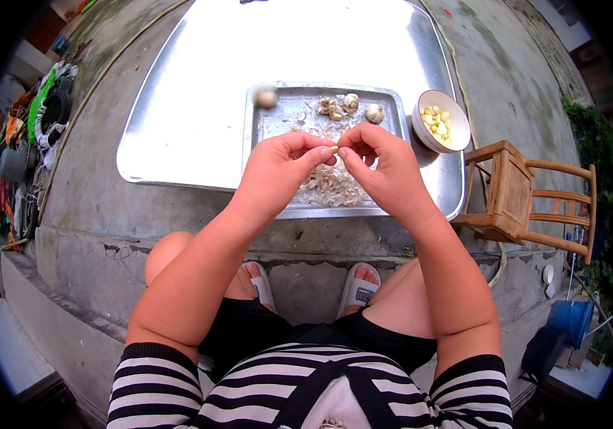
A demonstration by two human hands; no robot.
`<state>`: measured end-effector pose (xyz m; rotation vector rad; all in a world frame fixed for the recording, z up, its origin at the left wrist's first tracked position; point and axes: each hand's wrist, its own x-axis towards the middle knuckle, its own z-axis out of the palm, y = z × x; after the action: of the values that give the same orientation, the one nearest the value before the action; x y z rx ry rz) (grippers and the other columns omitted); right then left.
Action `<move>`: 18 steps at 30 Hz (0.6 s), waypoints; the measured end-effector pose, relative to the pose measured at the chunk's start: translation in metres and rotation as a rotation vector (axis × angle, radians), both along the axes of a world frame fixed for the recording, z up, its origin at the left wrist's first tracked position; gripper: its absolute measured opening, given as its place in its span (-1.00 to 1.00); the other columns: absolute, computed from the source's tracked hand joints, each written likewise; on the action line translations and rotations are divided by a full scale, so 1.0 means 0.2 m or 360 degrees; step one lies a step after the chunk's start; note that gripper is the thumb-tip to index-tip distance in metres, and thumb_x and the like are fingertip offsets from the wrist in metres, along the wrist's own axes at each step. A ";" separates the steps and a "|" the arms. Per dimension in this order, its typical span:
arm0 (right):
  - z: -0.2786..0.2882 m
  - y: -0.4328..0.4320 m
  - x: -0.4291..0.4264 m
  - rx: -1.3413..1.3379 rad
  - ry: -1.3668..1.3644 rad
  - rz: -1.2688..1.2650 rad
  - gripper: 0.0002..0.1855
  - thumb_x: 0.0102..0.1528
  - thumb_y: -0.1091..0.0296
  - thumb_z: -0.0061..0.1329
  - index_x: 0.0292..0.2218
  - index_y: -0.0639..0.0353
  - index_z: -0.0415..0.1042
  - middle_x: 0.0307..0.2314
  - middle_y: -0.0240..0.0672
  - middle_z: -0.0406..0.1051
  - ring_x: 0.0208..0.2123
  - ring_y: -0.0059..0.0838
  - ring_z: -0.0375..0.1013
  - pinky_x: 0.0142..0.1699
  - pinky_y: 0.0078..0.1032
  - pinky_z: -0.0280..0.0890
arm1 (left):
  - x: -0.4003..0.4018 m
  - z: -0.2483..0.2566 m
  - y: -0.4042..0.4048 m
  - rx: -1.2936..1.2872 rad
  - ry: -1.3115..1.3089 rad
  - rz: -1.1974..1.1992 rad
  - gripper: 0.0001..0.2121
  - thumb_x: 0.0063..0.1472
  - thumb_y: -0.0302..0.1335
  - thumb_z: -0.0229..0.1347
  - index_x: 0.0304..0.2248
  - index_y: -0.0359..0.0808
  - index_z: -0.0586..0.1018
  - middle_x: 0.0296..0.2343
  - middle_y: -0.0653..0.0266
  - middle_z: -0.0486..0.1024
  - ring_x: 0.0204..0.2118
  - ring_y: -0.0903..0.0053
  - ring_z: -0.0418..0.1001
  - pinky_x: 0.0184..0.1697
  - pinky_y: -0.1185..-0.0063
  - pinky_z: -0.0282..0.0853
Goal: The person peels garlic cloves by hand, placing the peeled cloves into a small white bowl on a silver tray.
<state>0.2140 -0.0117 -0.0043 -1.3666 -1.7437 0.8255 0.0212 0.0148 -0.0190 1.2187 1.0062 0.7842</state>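
Observation:
Between the fingertips of my left hand [296, 158] and my right hand [375, 155] is a small yellowish garlic clove [334, 149]. Both hands pinch it over a rectangular metal tray [271, 120]. Papery garlic skins [333, 187] lie heaped in the tray below my hands. Toward the tray's far side sit whole garlic bulbs [375, 112], a partly broken bulb [326, 105] and a loose clove [336, 116]. A blurred, pale round thing [266, 97], maybe another bulb, shows at the far left corner. To the right, a white bowl [459, 128] holds several peeled cloves [436, 123].
The tray and bowl stand on a shiny metal table [188, 134]. A wooden chair [515, 187] is close on the right. A hose [100, 80] runs over the concrete ground [504, 69]. Assorted clutter [33, 134] lies far left; blue buckets [569, 322] stand lower right.

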 end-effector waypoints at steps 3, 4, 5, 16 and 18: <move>0.01 0.00 0.00 0.0064 -0.0104 0.0020 -0.91 0.10 0.44 0.07 -0.34 0.24 0.47 -0.47 -0.25 0.48 -0.46 -0.41 0.49 -0.32 -0.48 0.38 | 0.00 -0.03 -0.01 0.0368 0.0208 0.0046 -0.83 0.29 -0.45 0.20 -0.19 -0.35 0.67 -0.46 0.46 0.60 -0.50 0.85 0.33 -0.47 0.75 0.26; 0.01 -0.01 0.00 0.0092 -0.0164 -0.0001 -0.91 0.10 0.43 0.07 -0.35 0.23 0.46 -0.47 -0.25 0.47 -0.46 -0.39 0.50 -0.33 -0.47 0.38 | 0.00 -0.02 -0.02 0.0454 0.0315 0.0041 -0.84 0.28 -0.46 0.20 -0.20 -0.35 0.68 -0.47 0.45 0.59 -0.51 0.84 0.33 -0.47 0.74 0.27; 0.01 -0.01 -0.01 0.0119 -0.0224 -0.0022 -0.92 0.10 0.43 0.07 -0.36 0.22 0.45 -0.47 -0.25 0.47 -0.46 -0.37 0.50 -0.33 -0.46 0.38 | 0.00 0.00 -0.02 0.0539 0.0422 0.0037 -0.84 0.27 -0.46 0.21 -0.20 -0.35 0.68 -0.48 0.44 0.59 -0.51 0.83 0.34 -0.46 0.73 0.28; -0.01 -0.02 -0.05 0.0094 -0.0223 -0.0181 -0.86 0.03 0.42 0.07 -0.44 0.24 0.37 -0.53 -0.22 0.40 -0.50 -0.29 0.42 -0.38 -0.38 0.32 | 0.03 -0.01 -0.05 0.0835 0.0567 0.0121 -0.86 0.23 -0.48 0.24 -0.24 -0.33 0.68 -0.56 0.42 0.53 -0.54 0.81 0.31 -0.48 0.72 0.26; -0.02 -0.01 -0.05 0.0073 -0.0167 -0.0202 -0.86 0.03 0.43 0.06 -0.45 0.25 0.35 -0.55 -0.23 0.38 -0.52 -0.33 0.39 -0.38 -0.40 0.30 | 0.04 0.01 -0.06 0.0772 0.0565 0.0109 -0.86 0.25 -0.47 0.23 -0.23 -0.34 0.68 -0.55 0.44 0.52 -0.53 0.82 0.31 -0.47 0.73 0.26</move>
<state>0.2043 -0.0136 -0.0076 -1.4963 -1.7237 0.6511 0.0290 0.0019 -0.0179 1.7942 1.1879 0.9176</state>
